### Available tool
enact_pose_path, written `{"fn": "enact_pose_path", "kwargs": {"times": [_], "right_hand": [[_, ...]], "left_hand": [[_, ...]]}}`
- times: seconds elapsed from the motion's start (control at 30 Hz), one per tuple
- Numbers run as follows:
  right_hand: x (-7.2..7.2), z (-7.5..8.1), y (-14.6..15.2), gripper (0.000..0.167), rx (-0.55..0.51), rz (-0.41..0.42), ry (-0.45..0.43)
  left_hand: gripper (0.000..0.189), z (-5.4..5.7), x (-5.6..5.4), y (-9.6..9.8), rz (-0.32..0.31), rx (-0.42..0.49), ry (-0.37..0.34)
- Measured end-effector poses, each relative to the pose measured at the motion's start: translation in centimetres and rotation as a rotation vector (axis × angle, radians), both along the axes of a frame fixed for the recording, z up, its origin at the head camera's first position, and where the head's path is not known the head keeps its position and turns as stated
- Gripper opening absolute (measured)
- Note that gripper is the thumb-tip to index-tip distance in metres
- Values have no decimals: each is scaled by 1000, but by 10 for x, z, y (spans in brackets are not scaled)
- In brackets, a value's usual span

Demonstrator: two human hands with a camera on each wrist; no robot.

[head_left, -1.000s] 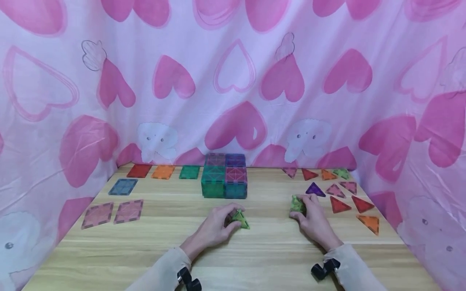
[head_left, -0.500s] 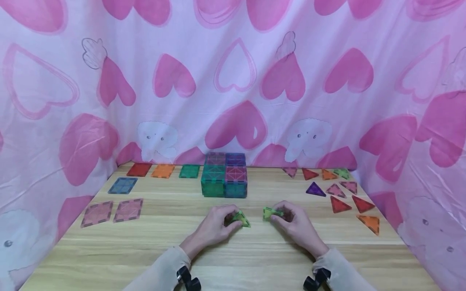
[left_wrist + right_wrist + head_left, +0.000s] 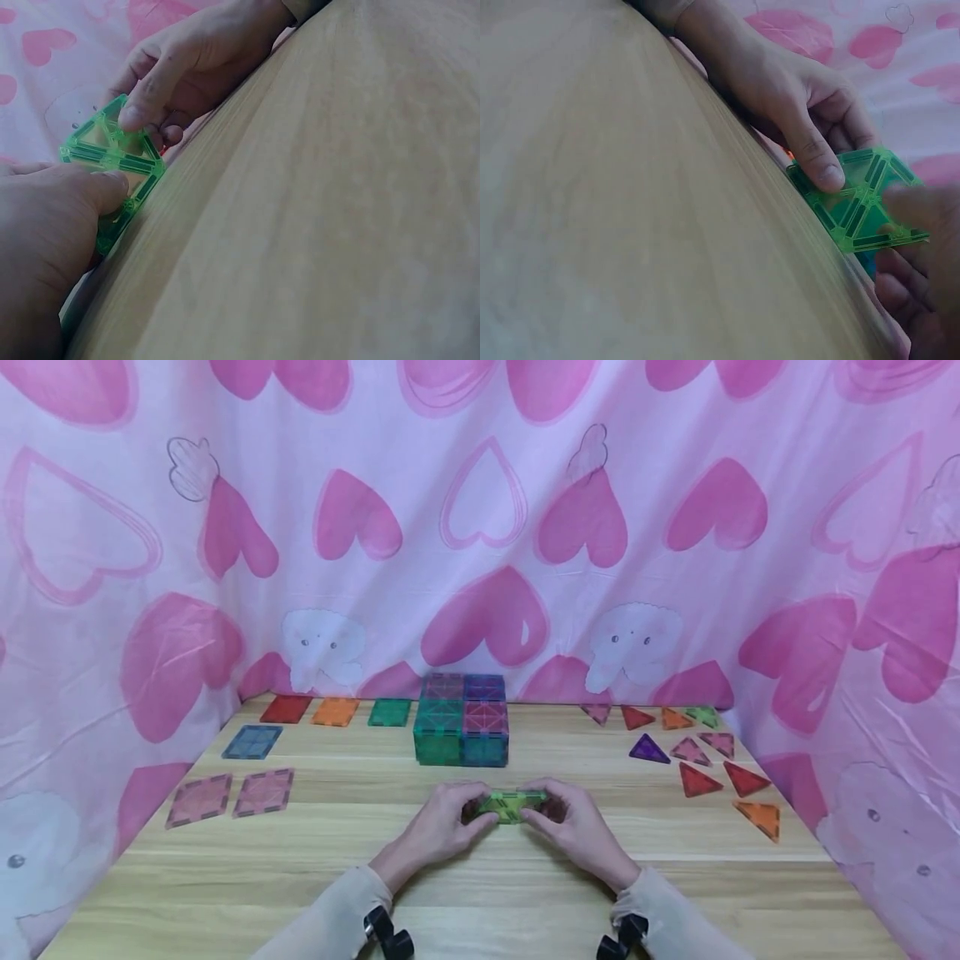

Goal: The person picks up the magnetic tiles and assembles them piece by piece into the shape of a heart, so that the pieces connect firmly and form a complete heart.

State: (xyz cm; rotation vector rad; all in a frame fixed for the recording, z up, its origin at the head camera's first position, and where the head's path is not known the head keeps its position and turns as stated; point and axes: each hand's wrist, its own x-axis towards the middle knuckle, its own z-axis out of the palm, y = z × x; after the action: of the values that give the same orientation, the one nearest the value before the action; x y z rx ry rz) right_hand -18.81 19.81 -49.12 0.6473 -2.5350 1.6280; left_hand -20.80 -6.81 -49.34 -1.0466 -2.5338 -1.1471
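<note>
In the middle of the table, two light-green triangular magnetic tiles meet edge to edge, standing tilted up off the tabletop. My left hand (image 3: 437,828) pinches the left tile (image 3: 853,163), thumb on the near face. On the other side my right hand (image 3: 581,828) pinches the right tile (image 3: 112,133) the same way. Both wrist views show the seam between the tiles; fingers behind them are partly hidden. Just beyond the hands stands a box-shaped block (image 3: 439,748) of square magnetic tiles in green, blue, pink and purple.
At the left lie flat square tiles: two pink (image 3: 263,792), one blue (image 3: 252,742), one red (image 3: 286,709), one orange (image 3: 334,712), one green (image 3: 389,712). Several triangular tiles lie at the right, including a purple one (image 3: 648,749) and an orange one (image 3: 761,817). A heart-patterned curtain (image 3: 480,527) surrounds the table.
My right hand has moved left from near the loose triangles, bringing its green tile against the one in my left hand. My left hand has stayed almost still.
</note>
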Motion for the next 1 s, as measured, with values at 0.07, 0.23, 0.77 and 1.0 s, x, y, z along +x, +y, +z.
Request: {"fn": "enact_pose_path", "kwargs": {"times": [0.07,0.23,0.77,1.0], "right_hand": [[0,0,2,39,-3,-10,-1],[-8,-2,19,51,-83,-91,67],[-53,-7,146,48,391,-582,357],[-51,-9,144,30,481,-547,389]], "left_hand": [[13,0,1,0,2,4,-7],[13,-1,1,2,-2,8,-19],[12,1,1,0,-13,5,0],[12,-1,1,-1,-17,0,13]]}}
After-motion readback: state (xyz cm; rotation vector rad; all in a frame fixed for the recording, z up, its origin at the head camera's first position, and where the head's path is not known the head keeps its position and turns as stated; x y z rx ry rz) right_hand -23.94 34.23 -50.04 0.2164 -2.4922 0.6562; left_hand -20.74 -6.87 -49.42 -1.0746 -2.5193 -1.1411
